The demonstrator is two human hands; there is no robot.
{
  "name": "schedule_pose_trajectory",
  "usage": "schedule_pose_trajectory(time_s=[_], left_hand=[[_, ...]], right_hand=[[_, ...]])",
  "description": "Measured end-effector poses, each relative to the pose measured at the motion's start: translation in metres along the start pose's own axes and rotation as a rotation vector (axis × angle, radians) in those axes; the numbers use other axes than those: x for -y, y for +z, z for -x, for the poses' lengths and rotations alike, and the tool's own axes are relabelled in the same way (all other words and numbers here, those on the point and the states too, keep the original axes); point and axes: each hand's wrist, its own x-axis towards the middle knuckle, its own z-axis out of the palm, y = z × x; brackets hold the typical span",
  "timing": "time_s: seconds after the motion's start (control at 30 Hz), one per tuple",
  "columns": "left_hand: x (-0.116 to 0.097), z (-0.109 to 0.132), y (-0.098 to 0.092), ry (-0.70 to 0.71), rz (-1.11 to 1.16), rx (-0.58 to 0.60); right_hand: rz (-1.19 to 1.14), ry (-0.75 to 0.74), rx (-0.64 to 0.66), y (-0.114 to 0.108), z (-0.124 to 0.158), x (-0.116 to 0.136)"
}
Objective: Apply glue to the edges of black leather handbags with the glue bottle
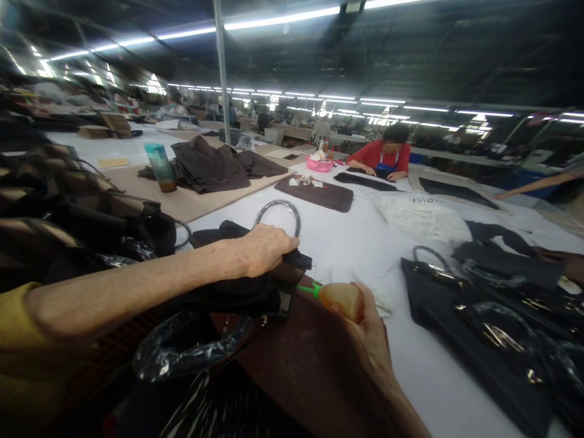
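Observation:
My left hand (265,250) is closed over the upper edge of a black handbag (228,295), beside a ring-shaped handle (297,218) that stands up behind it. A second handle (182,356), wrapped in clear plastic, hangs at the bag's near side. In my right hand (367,328) is a squeeze bottle (340,298) of amber liquid, tilted nearly flat. Its green nozzle points left at the bag's edge below my left hand; whether the tip touches cannot be seen. Brown material (310,359) lies beneath the bottle and beside the bag.
Black handbags (438,298) with metal fittings lie at the right, more bags (114,213) at the left. Farther back are a teal-lidded bottle (160,167), dark fabric (210,164), a brown panel (317,193) and a white bag (420,216). A person in red (381,155) works across the table.

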Motion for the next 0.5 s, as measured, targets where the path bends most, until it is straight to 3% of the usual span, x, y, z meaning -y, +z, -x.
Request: schedule_pose_trajectory(time_s=[0.2,0.5], left_hand=[[0.0,0.005,0.007,0.005,0.023,-0.02],[-0.003,0.018,0.012,0.015,0.105,-0.045]], right_hand=[[0.056,0.021,0.017,0.002,-0.008,-0.009],[-0.077,0.055,0.09,-0.005,-0.003,-0.027]])
